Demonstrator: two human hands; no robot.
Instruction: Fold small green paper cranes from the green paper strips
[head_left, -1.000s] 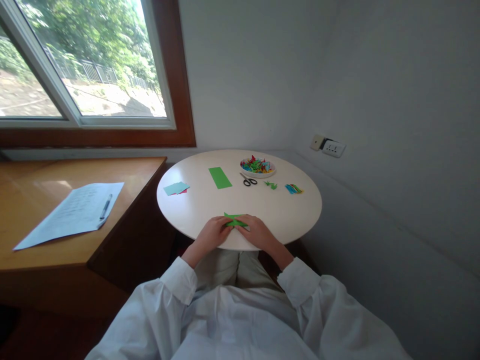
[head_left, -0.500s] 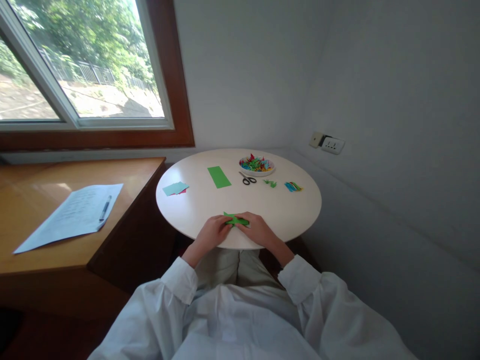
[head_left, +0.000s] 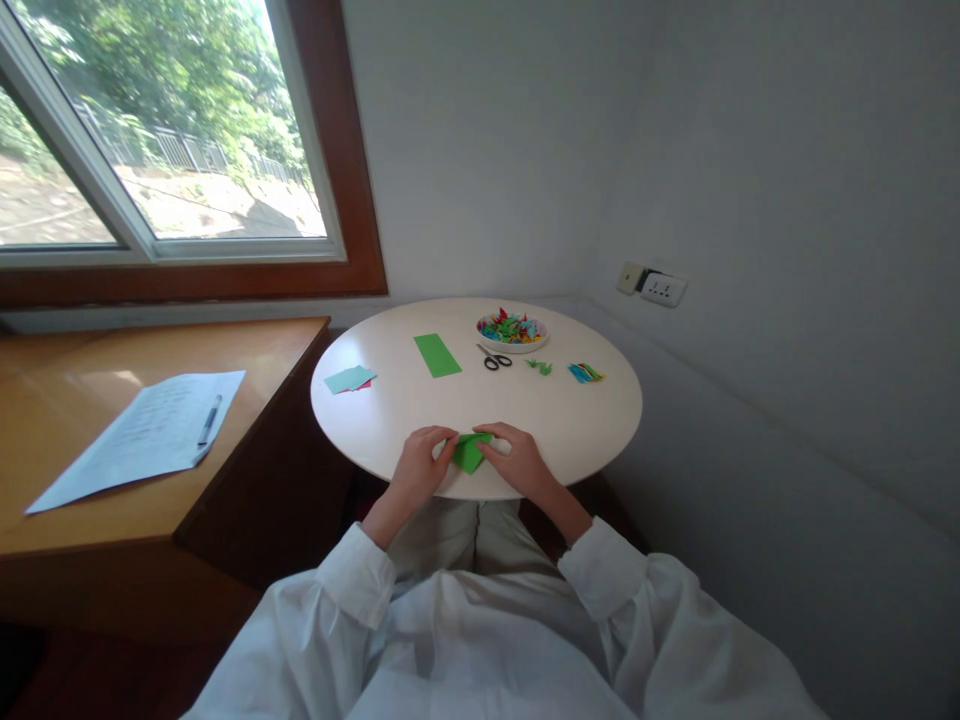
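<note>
Near the front edge of the round white table (head_left: 390, 425), a folded piece of green paper (head_left: 469, 455) is pinched between my two hands. My left hand (head_left: 420, 462) grips its left corner with thumb and forefinger. On the right side, my right hand (head_left: 514, 460) has its thumb and fingers closed on the other corner. The paper's lower part comes to a blunt point toward me. Its underside is hidden.
Beyond my hands lie a green paper strip (head_left: 437, 356), scissors (head_left: 495, 359), small green folded pieces (head_left: 538, 367) and coloured strips (head_left: 585, 373). A white dish (head_left: 513, 348) holds colourful folded paper. Pale blue sheets (head_left: 350, 379) sit left. A wooden desk (head_left: 277, 350) adjoins.
The green paper has changed from a narrow, crosswise shape to a wider one pointing toward me. My hands have shifted their pinch to its upper corners.
</note>
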